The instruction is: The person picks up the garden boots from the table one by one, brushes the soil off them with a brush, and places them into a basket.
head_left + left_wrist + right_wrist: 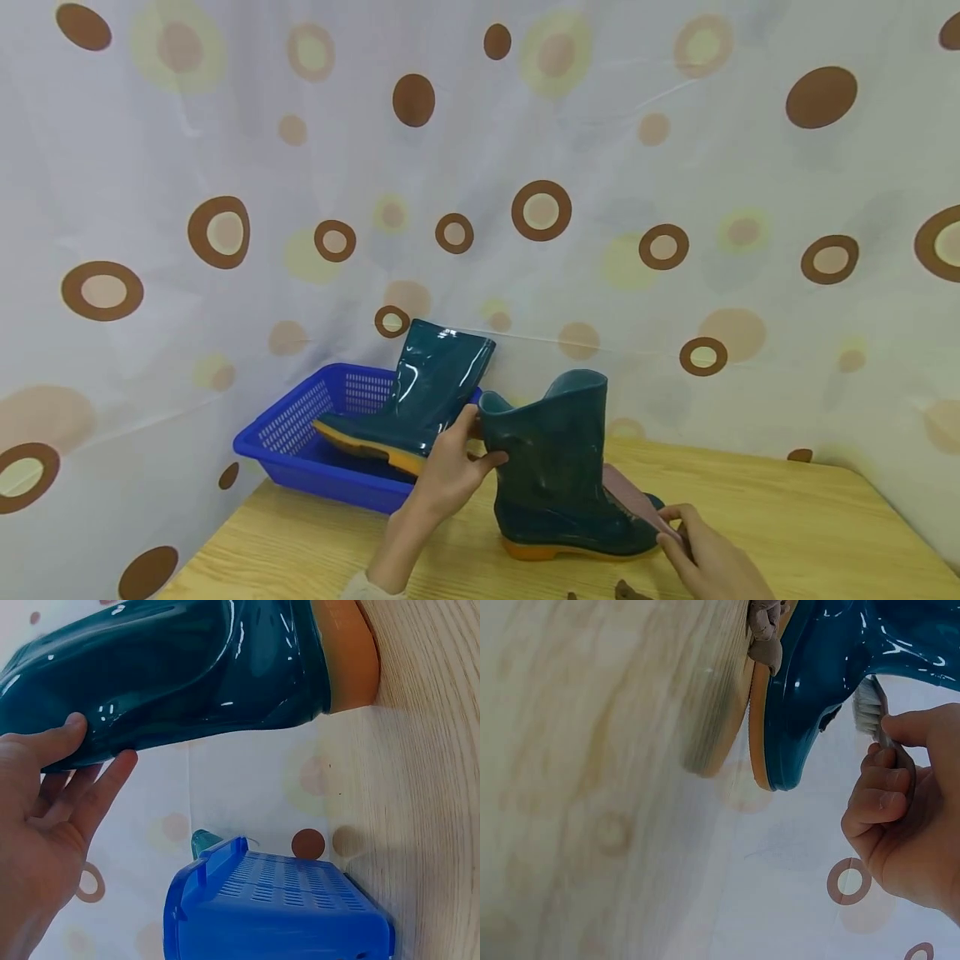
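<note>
Head view, boot (pixel 551 475) on table (pixel 810 517); spotted backdrop (pixel 480 150)

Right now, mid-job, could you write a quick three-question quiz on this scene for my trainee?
1. Open question: which part of the upright boot on the table does the left hand grip?
2. Multiple choice: what does the right hand hold?
A) a sponge
B) a brush
C) a spoon
3. True or false: the blue basket holds both boots.

Key:
1. Its shaft, near the top.
2. B.
3. False; the other boot is in the blue basket, but the upright boot is not.
</note>
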{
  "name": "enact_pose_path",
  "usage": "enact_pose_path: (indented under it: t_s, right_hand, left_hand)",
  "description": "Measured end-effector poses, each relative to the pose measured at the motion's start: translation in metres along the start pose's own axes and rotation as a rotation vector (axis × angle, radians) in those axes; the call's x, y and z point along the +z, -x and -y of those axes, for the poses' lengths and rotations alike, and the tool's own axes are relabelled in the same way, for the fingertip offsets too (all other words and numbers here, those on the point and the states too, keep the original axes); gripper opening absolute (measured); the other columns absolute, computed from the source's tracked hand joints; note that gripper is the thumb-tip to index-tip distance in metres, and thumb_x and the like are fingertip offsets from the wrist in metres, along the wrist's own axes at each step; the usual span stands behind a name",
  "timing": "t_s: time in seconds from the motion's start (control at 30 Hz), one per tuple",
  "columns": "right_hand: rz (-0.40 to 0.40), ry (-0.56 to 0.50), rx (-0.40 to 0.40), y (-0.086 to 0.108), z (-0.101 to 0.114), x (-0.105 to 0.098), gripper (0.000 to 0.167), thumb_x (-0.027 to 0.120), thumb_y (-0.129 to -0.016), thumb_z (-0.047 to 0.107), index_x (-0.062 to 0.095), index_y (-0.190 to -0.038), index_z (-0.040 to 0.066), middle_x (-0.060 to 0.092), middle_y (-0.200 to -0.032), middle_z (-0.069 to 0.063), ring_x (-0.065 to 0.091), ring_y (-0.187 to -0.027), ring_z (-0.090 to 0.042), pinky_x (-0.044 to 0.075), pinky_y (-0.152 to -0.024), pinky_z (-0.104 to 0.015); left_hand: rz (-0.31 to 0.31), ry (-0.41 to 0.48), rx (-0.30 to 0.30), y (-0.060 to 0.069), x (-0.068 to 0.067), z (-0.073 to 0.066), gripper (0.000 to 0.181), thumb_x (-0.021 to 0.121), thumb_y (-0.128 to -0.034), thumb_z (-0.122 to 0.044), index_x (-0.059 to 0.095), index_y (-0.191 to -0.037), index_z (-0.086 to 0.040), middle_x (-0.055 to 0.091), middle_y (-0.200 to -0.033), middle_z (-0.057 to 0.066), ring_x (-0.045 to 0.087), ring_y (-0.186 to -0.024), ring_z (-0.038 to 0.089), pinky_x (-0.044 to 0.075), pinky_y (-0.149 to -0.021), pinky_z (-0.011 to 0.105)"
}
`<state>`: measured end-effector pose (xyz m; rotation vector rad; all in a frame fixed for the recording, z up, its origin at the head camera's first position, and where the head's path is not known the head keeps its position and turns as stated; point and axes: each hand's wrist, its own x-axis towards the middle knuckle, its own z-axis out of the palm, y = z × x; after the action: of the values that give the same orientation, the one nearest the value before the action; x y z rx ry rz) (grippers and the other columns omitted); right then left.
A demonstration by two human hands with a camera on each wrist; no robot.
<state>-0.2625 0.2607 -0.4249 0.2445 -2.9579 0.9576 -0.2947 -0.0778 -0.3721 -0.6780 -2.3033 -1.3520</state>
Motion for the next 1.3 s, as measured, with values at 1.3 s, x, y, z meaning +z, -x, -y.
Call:
enact_pose_path:
  t_s: [1.3]
  right_hand:
    - [0.086,-0.149,0.017,-0.001,-0.014,-0.015,0.036,0.049,-0.105,0.025,0.045,-0.130,0.000,0.061,-0.088,-0.006,0.056,-0.071,-0.018,0.043,-0.062,-0.030]
  left_hand:
    - [0.062,0.062,-0.017,0.001,-0.004,0.001,0.041,0.072,-0.0905,-0.012,0.054,-0.125,-0.022,0.069,-0.112,0.003,0.067,-0.104,0.021,0.060,-0.081,0.031]
